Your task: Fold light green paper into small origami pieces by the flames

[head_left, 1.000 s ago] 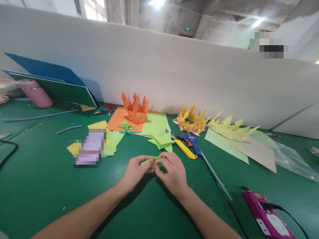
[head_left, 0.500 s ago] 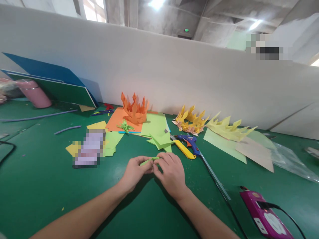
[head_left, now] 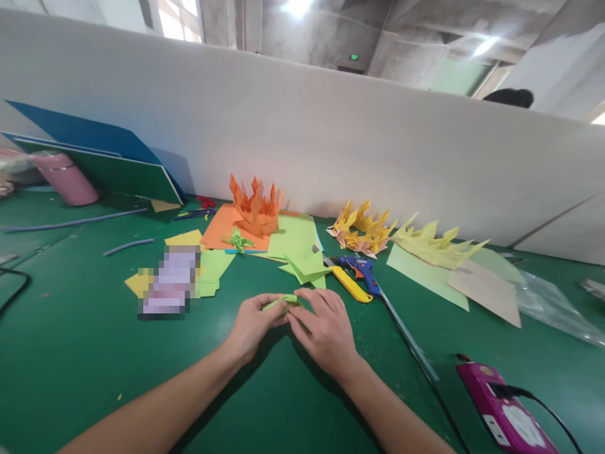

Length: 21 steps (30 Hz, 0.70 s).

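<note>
My left hand [head_left: 253, 325] and my right hand [head_left: 324, 328] meet over the green mat [head_left: 70, 353], both pinching a small folded light-green paper piece [head_left: 282, 302]. The paper sticks out between the fingertips; most of it is hidden by the fingers. Just beyond the hands lie a folded light-green paper shape [head_left: 306, 268] and a yellow utility knife [head_left: 348, 283].
Orange paper crown [head_left: 255, 208], yellow paper crowns [head_left: 363, 230] [head_left: 435, 243], loose coloured sheets and a blue glue gun [head_left: 362, 268] lie near the white partition. A metal ruler [head_left: 406, 337] and a magenta device [head_left: 503, 410] with a cable are on the right. Boards and a pink bottle [head_left: 66, 180] stand far left.
Both hands have shifted slightly and the fingers have closed more over the green paper, so less of it shows. The rest is unchanged.
</note>
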Each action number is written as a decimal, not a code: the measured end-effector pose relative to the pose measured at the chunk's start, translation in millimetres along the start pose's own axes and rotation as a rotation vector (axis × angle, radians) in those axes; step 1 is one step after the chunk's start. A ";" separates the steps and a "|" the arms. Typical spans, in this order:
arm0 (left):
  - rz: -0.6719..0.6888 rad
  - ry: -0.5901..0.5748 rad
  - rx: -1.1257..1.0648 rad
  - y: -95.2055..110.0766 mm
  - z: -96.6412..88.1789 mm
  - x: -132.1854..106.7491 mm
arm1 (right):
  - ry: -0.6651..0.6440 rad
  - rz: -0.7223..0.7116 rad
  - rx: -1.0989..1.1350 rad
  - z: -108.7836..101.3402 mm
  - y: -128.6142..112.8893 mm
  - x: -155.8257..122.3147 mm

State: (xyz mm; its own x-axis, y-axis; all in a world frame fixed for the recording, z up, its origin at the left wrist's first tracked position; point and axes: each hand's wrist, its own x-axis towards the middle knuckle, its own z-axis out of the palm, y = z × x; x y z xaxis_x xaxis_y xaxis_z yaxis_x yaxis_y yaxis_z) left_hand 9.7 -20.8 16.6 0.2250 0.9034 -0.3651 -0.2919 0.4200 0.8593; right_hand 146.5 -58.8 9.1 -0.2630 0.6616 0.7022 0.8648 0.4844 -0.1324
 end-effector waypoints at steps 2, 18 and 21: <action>0.004 0.004 0.008 0.4 0.5 -0.1 | 0.058 0.060 0.075 -0.5 -0.2 0.0; 0.074 0.045 0.041 -1.8 0.2 1.8 | 0.098 0.232 0.140 -0.3 -3.0 1.9; 0.091 0.045 0.047 -2.5 0.3 1.2 | 0.088 0.237 0.109 0.7 -2.6 1.4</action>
State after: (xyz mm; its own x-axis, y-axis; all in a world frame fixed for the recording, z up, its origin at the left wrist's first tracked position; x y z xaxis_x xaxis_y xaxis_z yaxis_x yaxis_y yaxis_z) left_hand 11.0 -20.7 14.1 0.1572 0.9409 -0.3001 -0.2648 0.3329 0.9050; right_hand 143.6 -58.8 9.9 -0.0167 0.7140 0.6999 0.8456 0.3837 -0.3711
